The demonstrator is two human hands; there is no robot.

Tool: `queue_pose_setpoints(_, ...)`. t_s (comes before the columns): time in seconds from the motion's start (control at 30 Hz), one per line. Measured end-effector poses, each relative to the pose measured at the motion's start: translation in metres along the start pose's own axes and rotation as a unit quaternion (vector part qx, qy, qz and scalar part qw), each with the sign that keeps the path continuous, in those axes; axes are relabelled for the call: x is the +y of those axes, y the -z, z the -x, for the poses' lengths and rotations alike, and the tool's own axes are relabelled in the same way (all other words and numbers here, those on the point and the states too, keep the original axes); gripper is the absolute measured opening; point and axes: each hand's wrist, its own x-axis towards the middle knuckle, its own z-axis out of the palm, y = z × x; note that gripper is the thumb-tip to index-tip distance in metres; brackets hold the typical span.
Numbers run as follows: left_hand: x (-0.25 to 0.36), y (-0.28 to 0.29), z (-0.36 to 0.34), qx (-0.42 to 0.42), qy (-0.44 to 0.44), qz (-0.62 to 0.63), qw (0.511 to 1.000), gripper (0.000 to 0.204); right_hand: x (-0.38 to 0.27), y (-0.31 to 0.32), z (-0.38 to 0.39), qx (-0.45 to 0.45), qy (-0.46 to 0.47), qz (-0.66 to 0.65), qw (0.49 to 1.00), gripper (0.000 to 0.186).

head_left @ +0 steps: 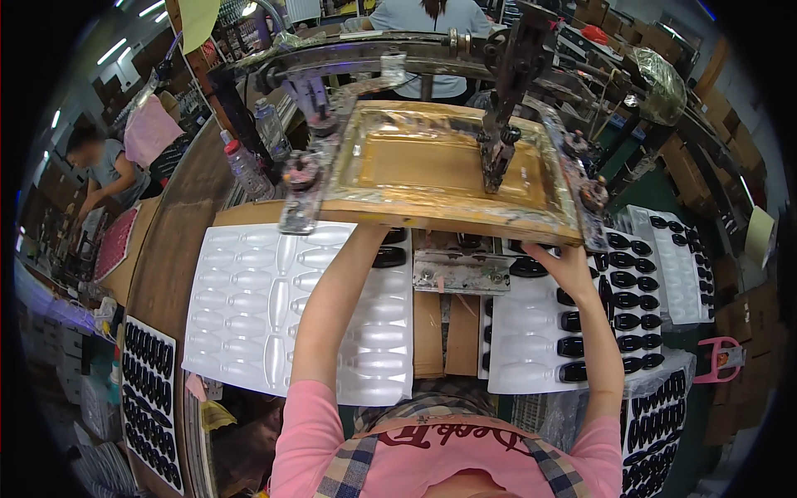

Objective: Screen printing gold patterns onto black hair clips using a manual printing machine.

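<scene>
Item: screen-printing station, seen from above.

Printing frame (448, 178): a wooden-edged screen with a yellow mesh, hinged to a dark metal arm (506, 100), tilted up above the table (170, 249).

Left hand: hidden. The left forearm (336, 307) runs up under the near edge of the frame, so I cannot tell whether that hand is spread or gripping anything.

Right hand (566, 264): at the frame's near right corner, fingers curled under the edge and probably touching it; the view is too warped to be sure what it pinches.

Clear plastic tray, left (249, 307): moulded oval pockets, all unfilled, lying flat on the table.

Clear plastic tray, right (531, 349): pockets partly filled with small black oval pieces (627, 300), most along its far and right side.

Metal jig plate (461, 272): directly beneath the frame, between the two trays; a black piece (390, 256) sits just left of it.

Further trays of black pieces (149, 398) stand at the lower left.

Handling note: with the frame raised, seat a piece squarely in the jig and keep fingers clear of the mesh underside before lowering.
</scene>
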Motion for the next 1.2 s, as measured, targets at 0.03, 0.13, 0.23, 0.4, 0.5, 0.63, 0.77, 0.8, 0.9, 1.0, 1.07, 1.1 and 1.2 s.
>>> queue_pose_setpoints(0.03, 0.003, 0.004, 0.000, 0.008, 0.044, 0.178, 0.983, 0.017, -0.004, -0.007, -0.009, -0.040, 0.003, 0.032, 0.999, 0.051)
queue_pose_setpoints(0.13, 0.019, 0.029, 0.013, 0.055, 0.096, 0.367, 0.924, 0.017, -0.016, -0.036, -0.024, -0.125, 0.003, 0.100, 0.987, 0.051)
queue_pose_setpoints(0.23, 0.039, 0.048, 0.039, 0.128, 0.102, 0.183, 0.970, 0.017, -0.026, -0.057, -0.025, -0.123, 0.030, 0.109, 0.986, 0.051)
queue_pose_setpoints(0.4, 0.028, 0.076, 0.120, 0.219, 0.151, -0.001, 0.964, 0.016, -0.019, -0.021, -0.004, -0.078, 0.012, 0.138, 0.987, 0.037)
queue_pose_setpoints(0.5, 0.007, 0.064, 0.159, 0.233, 0.207, -0.026, 0.950, 0.015, 0.016, -0.002, 0.011, 0.107, -0.069, -0.007, 0.992, 0.029)
queue_pose_setpoints(0.63, -0.004, 0.048, 0.185, 0.236, 0.242, -0.090, 0.937, 0.015, 0.036, -0.005, 0.022, -0.149, -0.020, 0.385, 0.911, 0.038)
queue_pose_setpoints(0.77, 0.000, 0.049, 0.194, 0.153, 0.202, -0.307, 0.917, 0.015, 0.038, -0.013, 0.031, -0.126, -0.038, 0.397, 0.908, 0.046)
queue_pose_setpoints(0.8, 0.003, 0.051, 0.194, 0.130, 0.184, -0.348, 0.910, 0.015, 0.041, -0.011, 0.032, -0.115, -0.018, 0.383, 0.916, 0.047)
queue_pose_setpoints(0.9, 0.023, 0.045, 0.179, 0.170, 0.122, -0.324, 0.923, 0.014, 0.047, 0.001, 0.036, -0.082, -0.040, 0.320, 0.943, 0.048)
queue_pose_setpoints(1.0, 0.057, 0.040, 0.138, 0.175, 0.017, -0.286, 0.942, 0.017, 0.039, 0.018, 0.044, -0.024, -0.111, 0.225, 0.968, 0.050)
queue_pose_setpoints(1.07, 0.061, 0.038, 0.116, 0.159, 0.002, -0.253, 0.954, 0.018, 0.016, 0.022, 0.043, 0.007, -0.104, 0.144, 0.984, 0.052)
queue_pose_setpoints(1.1, 0.059, 0.034, 0.101, 0.147, -0.008, -0.233, 0.961, 0.019, 0.020, 0.027, 0.042, 0.001, -0.096, 0.065, 0.993, 0.052)
queue_pose_setpoints(1.2, 0.038, 0.004, 0.061, 0.041, -0.081, -0.227, 0.970, 0.017, 0.007, 0.028, 0.036, 0.008, -0.008, 0.022, 1.000, 0.051)
